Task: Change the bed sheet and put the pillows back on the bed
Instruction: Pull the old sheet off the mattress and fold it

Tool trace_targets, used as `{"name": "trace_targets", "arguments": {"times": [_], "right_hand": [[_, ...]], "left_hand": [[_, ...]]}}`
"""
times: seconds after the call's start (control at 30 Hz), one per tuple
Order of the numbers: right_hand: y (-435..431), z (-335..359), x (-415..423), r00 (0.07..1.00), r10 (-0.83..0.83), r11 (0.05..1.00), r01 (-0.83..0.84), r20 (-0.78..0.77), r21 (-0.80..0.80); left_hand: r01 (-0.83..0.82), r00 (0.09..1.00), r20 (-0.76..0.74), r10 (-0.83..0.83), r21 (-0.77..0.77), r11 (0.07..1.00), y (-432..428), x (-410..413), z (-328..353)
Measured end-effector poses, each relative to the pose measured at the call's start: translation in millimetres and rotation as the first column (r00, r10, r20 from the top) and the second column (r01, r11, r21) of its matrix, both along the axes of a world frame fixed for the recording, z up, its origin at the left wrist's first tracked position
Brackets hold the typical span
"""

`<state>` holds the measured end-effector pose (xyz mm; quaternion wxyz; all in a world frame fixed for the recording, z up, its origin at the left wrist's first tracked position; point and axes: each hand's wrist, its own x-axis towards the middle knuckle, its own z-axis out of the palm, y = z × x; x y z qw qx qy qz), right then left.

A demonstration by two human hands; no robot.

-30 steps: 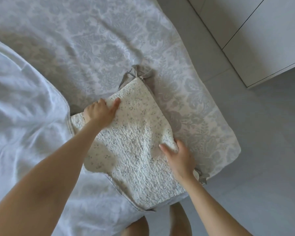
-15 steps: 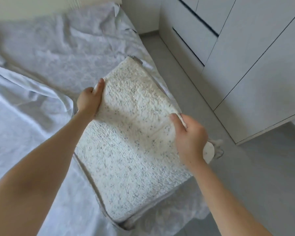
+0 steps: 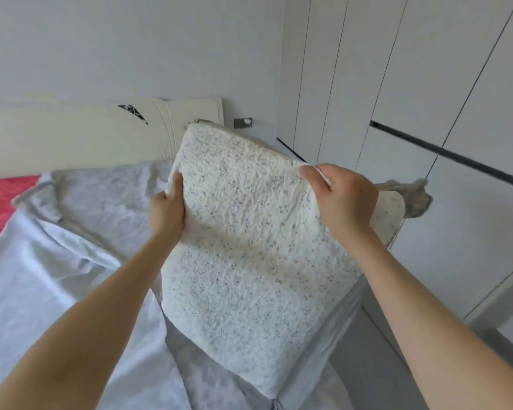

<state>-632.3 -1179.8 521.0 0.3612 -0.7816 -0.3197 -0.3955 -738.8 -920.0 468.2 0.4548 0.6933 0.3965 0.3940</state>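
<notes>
Above the bed point(image 3: 71, 261), 1 pillow point(image 3: 243, 261), 2 hands.

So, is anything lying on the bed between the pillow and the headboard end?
Nothing solid shows. The left hand and right hand hold the pillow up; between it and the headboard lies only the rumpled grey sheet, its corner folded back.

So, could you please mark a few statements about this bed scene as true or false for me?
1. The left hand and right hand both grip the pillow. True.
2. The pillow lies flat on the grey sheet. False: it is held up, tilted.
3. Some red fabric shows at the view's left edge. True.
4. The white wardrobe stands on the person's left. False: it is on the right.
</notes>
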Motion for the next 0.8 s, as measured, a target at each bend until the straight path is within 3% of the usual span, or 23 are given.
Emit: {"name": "trace_targets", "arguments": {"times": [0.23,0.33,0.53,0.8], "right_hand": [[55,76,-30,0.968,0.112,0.991,-0.125,0.226,0.046],[87,86,-58,0.960,0.199,0.973,-0.217,0.197,0.074],[159,76,-150,0.889,0.450,0.885,-0.457,0.085,0.094],[262,48,-342,0.683,0.728,0.684,-0.720,-0.054,0.114]], "left_hand": [[-0.201,0.966,0.157,0.205,-0.045,0.979,22,-79,54],[-0.313,0.935,0.199,0.295,0.062,0.948,31,-138,75],[-0.516,0.857,0.117,0.502,0.180,0.838,62,-282,92],[-0.640,0.721,0.007,0.693,0.389,0.663,73,-522,88]]}}
